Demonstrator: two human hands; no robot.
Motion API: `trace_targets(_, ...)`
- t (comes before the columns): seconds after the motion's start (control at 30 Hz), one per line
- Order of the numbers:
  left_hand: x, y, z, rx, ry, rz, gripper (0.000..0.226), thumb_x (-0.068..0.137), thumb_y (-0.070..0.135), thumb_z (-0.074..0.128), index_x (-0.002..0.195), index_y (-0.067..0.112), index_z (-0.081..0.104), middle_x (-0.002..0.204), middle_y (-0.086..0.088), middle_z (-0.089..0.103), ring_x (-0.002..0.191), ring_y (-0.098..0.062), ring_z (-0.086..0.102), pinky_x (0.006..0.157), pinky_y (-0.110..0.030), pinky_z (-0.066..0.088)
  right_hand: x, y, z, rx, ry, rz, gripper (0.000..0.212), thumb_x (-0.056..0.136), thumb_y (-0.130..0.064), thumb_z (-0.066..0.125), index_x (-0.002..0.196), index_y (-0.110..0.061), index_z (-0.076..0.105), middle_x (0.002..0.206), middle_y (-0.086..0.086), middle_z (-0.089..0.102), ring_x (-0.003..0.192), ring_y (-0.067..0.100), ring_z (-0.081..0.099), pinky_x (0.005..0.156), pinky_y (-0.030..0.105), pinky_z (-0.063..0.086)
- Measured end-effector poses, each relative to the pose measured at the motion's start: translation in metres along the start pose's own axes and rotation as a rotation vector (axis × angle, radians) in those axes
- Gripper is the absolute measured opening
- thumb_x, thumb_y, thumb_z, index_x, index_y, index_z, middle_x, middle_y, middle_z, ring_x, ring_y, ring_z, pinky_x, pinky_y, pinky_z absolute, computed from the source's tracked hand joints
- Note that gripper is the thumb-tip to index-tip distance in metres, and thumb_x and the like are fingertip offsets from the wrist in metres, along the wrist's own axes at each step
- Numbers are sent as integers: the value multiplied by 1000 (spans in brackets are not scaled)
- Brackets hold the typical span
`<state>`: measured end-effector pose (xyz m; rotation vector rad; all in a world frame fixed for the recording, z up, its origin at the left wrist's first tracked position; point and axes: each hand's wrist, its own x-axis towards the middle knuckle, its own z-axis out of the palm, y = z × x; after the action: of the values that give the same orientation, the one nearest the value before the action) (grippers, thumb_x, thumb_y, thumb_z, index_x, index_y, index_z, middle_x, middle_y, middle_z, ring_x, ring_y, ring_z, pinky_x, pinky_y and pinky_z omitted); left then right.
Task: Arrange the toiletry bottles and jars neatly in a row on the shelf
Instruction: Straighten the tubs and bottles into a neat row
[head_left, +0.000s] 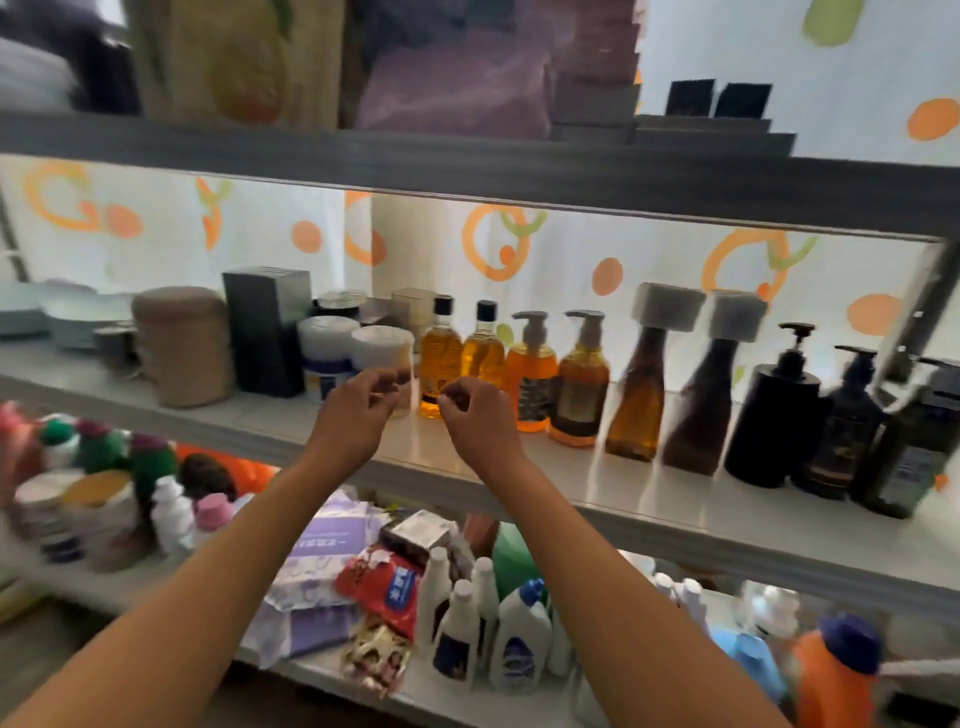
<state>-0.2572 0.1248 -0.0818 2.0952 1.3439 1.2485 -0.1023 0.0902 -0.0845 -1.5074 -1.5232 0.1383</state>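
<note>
On the middle shelf (597, 499) a row of bottles runs rightward: two amber bottles with black caps (440, 358), two orange pump bottles (530, 374), two brown bottles with white square caps (636, 400), then black pump bottles (774, 415). Two white-lidded jars (327, 345) stand left of the row. My left hand (363, 405) hovers in front of the nearer jar (382, 348), fingers curled to the thumb. My right hand (475, 415) is just before the first amber bottle, fingers likewise pinched. Neither hand visibly holds anything. The picture is blurred.
A dark box (267, 332) and a beige round container (182, 345) stand left of the jars, with plates (67, 312) beyond. The lower shelf holds white bottles (457, 623), packets (384, 582) and an orange detergent bottle (831, 680). Folded cloth (457, 83) lies on the top shelf.
</note>
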Motion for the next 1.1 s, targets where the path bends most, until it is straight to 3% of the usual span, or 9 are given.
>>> trace_targets(0.23,18,-72,-23,-83,53,-177,28,94,13,59,122,8,60,115,-10,66,102,-23,62,90,-43,54,21,-10,60,96,-56,29,15,94,-13,61,104,-8,70,98,7,72,86,19,66,79,38,60)
trace_targets(0.33,29,-89,-21,-204,53,-267,30,95,10,56,126,9,57,117,-8,64,103,-23,60,88,-39,55,37,-11,68,-41,-4,-114,18,96,-13,58,108,-7,71,104,9,72,90,20,67,77,28,56)
trace_targets(0.47,43,-113,-10,-332,35,-372,30,96,9,55,126,13,57,121,-7,63,102,-22,63,91,-40,55,73,-22,66,-255,3,-311,27,98,-20,56,120,-9,67,123,10,67,108,25,64,87,37,57)
trace_targets(0.57,59,-121,-6,-421,82,-409,28,97,11,52,125,14,57,120,-10,64,93,-19,65,84,-40,58,100,-34,71,-442,-95,-384,35,97,-30,58,125,-12,63,132,8,62,117,25,59,87,34,52)
trace_targets(0.63,70,-123,-7,-277,148,-307,33,97,9,51,129,15,55,125,-10,60,101,-21,62,86,-38,56,110,-41,80,-517,-157,-384,38,93,-37,61,120,-11,65,122,7,66,107,23,63,79,28,49)
trace_targets(0.77,97,-123,-15,357,328,125,47,92,5,54,137,12,47,142,-15,44,128,-32,44,102,-45,44,125,-50,88,-660,-242,-301,42,87,-40,67,114,-8,64,103,6,67,92,23,65,74,31,52)
trace_targets(0.87,126,-124,-28,651,173,283,59,90,11,60,145,17,39,147,-13,43,134,-33,40,106,-52,42,134,-56,80,-687,-306,-318,42,83,-36,71,114,-8,63,101,6,65,88,20,59,70,30,47)
trace_targets(0.97,146,-125,-35,589,-39,239,56,94,29,57,146,22,37,148,-5,45,134,-25,42,108,-48,41,137,-56,75,-679,-337,-300,43,83,-33,71,117,-8,62,107,7,66,93,22,61,74,31,48)
trace_targets(1.1,146,-113,-37,420,-32,165,68,78,51,72,135,19,54,139,-2,54,124,-22,52,103,-39,42,138,-55,75,-663,-358,-281,44,83,-34,72,116,-7,62,93,3,56,97,25,65,77,32,52)
